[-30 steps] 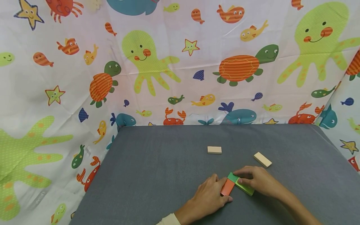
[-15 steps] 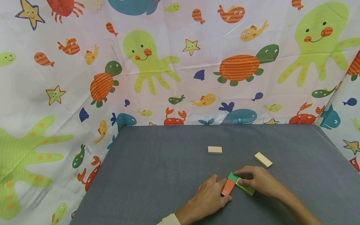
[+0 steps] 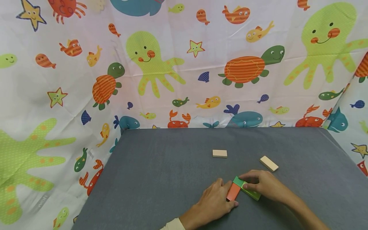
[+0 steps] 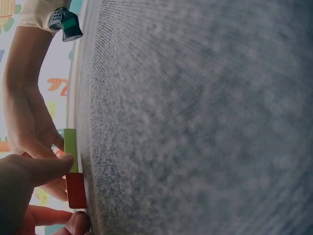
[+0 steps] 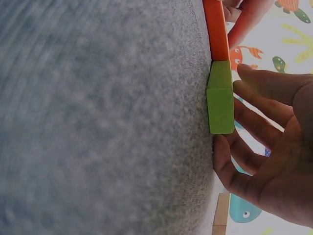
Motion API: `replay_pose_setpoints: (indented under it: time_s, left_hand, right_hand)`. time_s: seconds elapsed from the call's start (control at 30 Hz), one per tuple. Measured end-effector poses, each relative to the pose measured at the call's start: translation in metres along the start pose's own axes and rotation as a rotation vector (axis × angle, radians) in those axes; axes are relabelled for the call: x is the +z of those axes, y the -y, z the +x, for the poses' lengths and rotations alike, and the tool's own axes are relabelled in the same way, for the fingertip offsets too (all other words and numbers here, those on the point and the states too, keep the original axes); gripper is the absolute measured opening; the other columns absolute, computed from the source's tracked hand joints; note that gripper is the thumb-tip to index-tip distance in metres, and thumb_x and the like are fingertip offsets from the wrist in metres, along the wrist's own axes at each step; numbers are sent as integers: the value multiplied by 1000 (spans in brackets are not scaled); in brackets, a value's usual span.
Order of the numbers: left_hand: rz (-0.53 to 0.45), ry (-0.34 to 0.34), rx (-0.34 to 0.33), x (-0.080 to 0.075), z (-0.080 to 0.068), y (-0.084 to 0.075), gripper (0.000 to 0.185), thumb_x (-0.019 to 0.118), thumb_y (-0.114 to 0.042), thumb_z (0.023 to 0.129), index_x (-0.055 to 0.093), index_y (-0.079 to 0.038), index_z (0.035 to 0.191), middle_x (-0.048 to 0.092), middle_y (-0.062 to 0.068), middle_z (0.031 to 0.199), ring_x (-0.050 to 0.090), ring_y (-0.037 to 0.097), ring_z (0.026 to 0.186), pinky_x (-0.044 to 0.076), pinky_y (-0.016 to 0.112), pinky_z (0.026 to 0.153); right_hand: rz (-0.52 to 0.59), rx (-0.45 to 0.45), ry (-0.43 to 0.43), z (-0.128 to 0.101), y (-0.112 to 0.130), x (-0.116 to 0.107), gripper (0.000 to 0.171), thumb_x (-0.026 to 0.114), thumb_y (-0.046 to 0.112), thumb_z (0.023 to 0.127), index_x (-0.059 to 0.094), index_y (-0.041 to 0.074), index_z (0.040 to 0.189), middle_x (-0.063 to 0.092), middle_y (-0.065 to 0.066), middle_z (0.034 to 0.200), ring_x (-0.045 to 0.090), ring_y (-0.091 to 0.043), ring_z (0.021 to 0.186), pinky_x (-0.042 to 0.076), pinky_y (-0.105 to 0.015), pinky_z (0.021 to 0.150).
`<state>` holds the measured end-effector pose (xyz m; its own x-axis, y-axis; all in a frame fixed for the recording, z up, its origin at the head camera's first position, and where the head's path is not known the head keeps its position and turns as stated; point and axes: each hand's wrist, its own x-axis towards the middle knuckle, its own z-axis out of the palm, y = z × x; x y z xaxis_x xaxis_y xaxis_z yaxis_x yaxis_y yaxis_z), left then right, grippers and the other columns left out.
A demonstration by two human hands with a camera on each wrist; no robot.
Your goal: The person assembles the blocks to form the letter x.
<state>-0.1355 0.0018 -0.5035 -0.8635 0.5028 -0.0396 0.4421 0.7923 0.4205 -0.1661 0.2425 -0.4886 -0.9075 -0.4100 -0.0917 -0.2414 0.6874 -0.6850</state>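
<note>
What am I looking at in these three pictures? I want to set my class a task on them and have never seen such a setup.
There is no machine here: a person works with two bare hands and wears three cameras. One sits on the head and looks down at a grey table with a sea-animal curtain behind it. The other two sit on the wrists, so they show the table sideways and very close.

The left hand holds an orange block; its fingers curl along the block's side. The right hand has a grip on a green block, thumb against its side and fingers over the top. The two blocks meet at one end, forming a corner. Two plain wooden blocks lie apart farther back, one in the middle, one to the right.
</note>
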Motion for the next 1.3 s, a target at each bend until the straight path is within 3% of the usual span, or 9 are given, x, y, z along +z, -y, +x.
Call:
replay_pose_setpoints:
  time_s: [0.13, 0.23, 0.47, 0.6, 0.7, 0.9, 1.0, 1.17, 1.3]
  left_hand:
    - [-21, 2, -6, -1, 0, 0, 68, 75, -57, 95, 58, -23, 151, 52, -7, 104, 44, 1, 75, 42, 22, 59]
    - [3, -18, 15, -2, -1, 0, 67, 69, -61, 97, 58, -23, 152, 54, -5, 119, 49, 3, 88, 46, 24, 66]
    - [181, -108, 143, -2, -5, -6, 63, 60, -61, 103, 56, -25, 154, 52, -2, 146, 51, 13, 115, 49, 31, 90]
    - [276, -118, 218, -3, -8, -12, 63, 53, -61, 106, 53, -24, 156, 49, -3, 153, 50, 14, 126, 48, 33, 94]
    - [338, -132, 250, -3, -10, -17, 62, 52, -61, 106, 54, -22, 155, 49, -3, 155, 51, 14, 131, 47, 32, 93]
    - [412, -201, 285, 1, -11, -21, 55, 58, -55, 105, 61, -22, 149, 54, -3, 149, 55, 11, 128, 45, 28, 89]
    - [434, -214, 293, 2, -10, -22, 51, 60, -51, 105, 61, -23, 148, 57, -4, 146, 56, 11, 126, 44, 27, 87]
    - [430, -175, 282, 3, -10, -25, 50, 58, -52, 106, 59, -25, 148, 56, -5, 145, 54, 11, 124, 42, 27, 88]
    - [430, -154, 278, 4, -9, -26, 51, 57, -54, 106, 60, -26, 148, 55, -5, 144, 53, 10, 121, 41, 27, 86]
  right_hand:
    - [2, 3, -4, 0, -2, 0, 34, 82, 31, 92, 79, 15, 122, 75, 0, 116, 65, -3, 87, 54, -28, 74]
    - [-1, 0, -9, -2, -3, 0, 34, 82, 32, 93, 79, 15, 123, 76, 0, 117, 66, -3, 88, 55, -27, 76]
    - [-43, 18, -54, -6, -3, -2, 33, 83, 34, 92, 79, 19, 121, 76, 4, 115, 65, -5, 89, 54, -33, 77]
    - [-61, 19, -104, -9, -3, -4, 32, 83, 32, 92, 79, 17, 121, 76, 3, 115, 68, -12, 95, 56, -40, 80]
    - [-63, 19, -150, -11, -3, -6, 33, 84, 31, 92, 80, 16, 121, 76, 2, 115, 69, -13, 96, 57, -40, 81]
    - [-104, 7, -293, -12, -6, -9, 32, 88, 26, 88, 81, 14, 117, 76, 3, 101, 67, -8, 85, 55, -37, 75]
    - [-115, 19, -360, -12, -7, -11, 33, 90, 23, 86, 81, 13, 116, 77, -1, 103, 67, -11, 84, 54, -33, 71]
    - [-126, 36, -428, -12, -11, -17, 37, 90, 19, 86, 79, 9, 120, 76, -10, 114, 72, -25, 90, 54, -33, 69]
    - [-125, 58, -445, -13, -17, -24, 42, 90, 17, 86, 77, 5, 125, 74, -17, 119, 73, -33, 97, 56, -41, 73]
